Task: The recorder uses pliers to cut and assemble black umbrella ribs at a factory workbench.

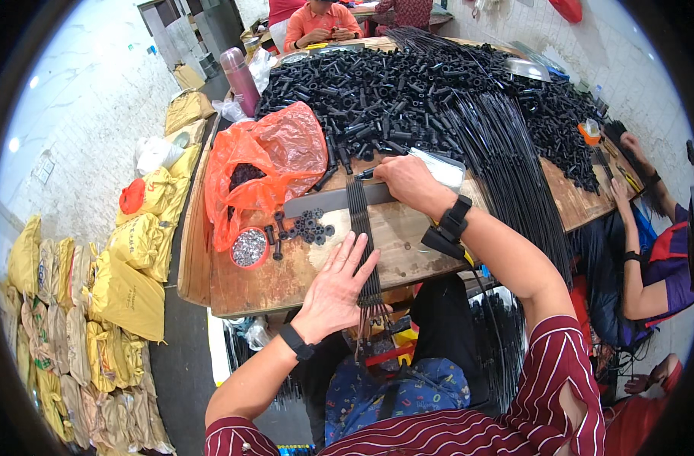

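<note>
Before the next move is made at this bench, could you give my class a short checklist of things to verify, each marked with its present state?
1. Left hand touching the row of black rods: ok.
2. Rods lying across the grey bar: ok.
3. Right hand gripping firmly: cannot tell; a small black piece shows at its fingertips.
4. Red bowl of silver pieces apart from both hands: ok.
5. Small black rings gathered in a container: not ok; they lie loose on the table.
</note>
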`<state>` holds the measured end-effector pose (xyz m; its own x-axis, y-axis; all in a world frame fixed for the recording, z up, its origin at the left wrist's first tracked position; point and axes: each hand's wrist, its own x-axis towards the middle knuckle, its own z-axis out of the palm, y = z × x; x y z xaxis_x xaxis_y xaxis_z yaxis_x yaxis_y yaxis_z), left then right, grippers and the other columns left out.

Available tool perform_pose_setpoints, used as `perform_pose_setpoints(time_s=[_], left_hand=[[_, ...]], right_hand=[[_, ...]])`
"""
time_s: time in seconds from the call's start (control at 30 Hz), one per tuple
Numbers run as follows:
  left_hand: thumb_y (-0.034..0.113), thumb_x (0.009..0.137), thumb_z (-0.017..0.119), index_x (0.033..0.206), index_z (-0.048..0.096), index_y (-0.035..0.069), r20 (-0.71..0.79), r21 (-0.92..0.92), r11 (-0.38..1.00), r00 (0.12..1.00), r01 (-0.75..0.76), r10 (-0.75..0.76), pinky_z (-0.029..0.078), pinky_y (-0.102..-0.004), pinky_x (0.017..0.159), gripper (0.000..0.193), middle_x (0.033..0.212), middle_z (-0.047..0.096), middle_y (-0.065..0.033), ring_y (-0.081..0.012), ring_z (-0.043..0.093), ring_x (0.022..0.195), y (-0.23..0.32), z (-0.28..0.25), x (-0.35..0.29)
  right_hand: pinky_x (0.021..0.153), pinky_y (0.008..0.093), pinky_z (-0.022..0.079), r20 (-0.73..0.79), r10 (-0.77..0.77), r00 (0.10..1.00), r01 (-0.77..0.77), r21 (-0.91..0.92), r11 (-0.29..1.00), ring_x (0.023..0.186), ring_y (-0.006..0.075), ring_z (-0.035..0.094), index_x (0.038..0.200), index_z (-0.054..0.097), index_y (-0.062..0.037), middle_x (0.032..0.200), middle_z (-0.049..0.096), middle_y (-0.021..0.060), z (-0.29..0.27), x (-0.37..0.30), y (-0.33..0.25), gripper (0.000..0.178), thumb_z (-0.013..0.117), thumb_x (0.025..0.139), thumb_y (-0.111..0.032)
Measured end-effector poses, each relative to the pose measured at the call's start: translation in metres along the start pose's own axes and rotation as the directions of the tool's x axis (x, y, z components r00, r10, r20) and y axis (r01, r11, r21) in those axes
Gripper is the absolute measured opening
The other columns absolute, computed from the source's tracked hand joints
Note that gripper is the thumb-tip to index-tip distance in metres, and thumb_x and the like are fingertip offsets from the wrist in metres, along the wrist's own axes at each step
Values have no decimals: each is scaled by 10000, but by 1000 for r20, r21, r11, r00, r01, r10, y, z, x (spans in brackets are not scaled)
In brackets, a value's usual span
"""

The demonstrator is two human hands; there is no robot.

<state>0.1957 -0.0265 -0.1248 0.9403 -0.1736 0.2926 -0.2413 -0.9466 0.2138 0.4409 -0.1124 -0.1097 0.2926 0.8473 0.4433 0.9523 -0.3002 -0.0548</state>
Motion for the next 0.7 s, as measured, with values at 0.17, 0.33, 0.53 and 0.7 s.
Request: perform_pose_setpoints(time_s=[0.17, 0.33, 0.53, 0.7], left_hand=[[570, 736, 652, 1333, 422, -4, 29, 25, 1000, 1000, 6, -6, 225, -442, 1119, 860, 1430, 301, -262, -406, 239, 1361, -3, 1, -3], [617, 726, 616, 1353, 396, -8, 47, 7, 1000, 999, 26, -26, 199, -436, 1132, 912, 1446, 288, -244, -383, 214, 1378, -2, 0, -1], [652, 686, 619, 1341, 370, -72, -10, -7, 1000, 1000, -20, 20, 202, -444, 1132, 1007, 1443, 297, -245, -374, 240, 1370, -7, 3, -2], [629, 664, 656, 1347, 364, -61, -17, -28, 999, 1000, -16, 15, 210, -448, 1129, 1014, 1450, 294, -231, -374, 240, 1369, -6, 2, -2]], right_hand=[[674, 398, 511, 11, -11, 1000, 11, -4, 1000, 759, 300, 641, 820, 672, -58, 790, 621, 107, -1, 2, -4, 175, 518, 744, -25], [667, 399, 509, -1, -18, 1000, 18, -9, 1000, 755, 301, 638, 817, 667, -58, 790, 618, 106, 1, 1, -1, 167, 520, 745, -25], [675, 398, 508, -10, -17, 1000, 17, -14, 1000, 762, 301, 639, 816, 663, -49, 784, 621, 116, 3, 3, -2, 158, 527, 740, -26], [680, 399, 508, 11, -34, 999, 34, -63, 997, 765, 302, 640, 817, 660, -40, 768, 625, 121, 6, 2, -3, 152, 538, 729, -20]])
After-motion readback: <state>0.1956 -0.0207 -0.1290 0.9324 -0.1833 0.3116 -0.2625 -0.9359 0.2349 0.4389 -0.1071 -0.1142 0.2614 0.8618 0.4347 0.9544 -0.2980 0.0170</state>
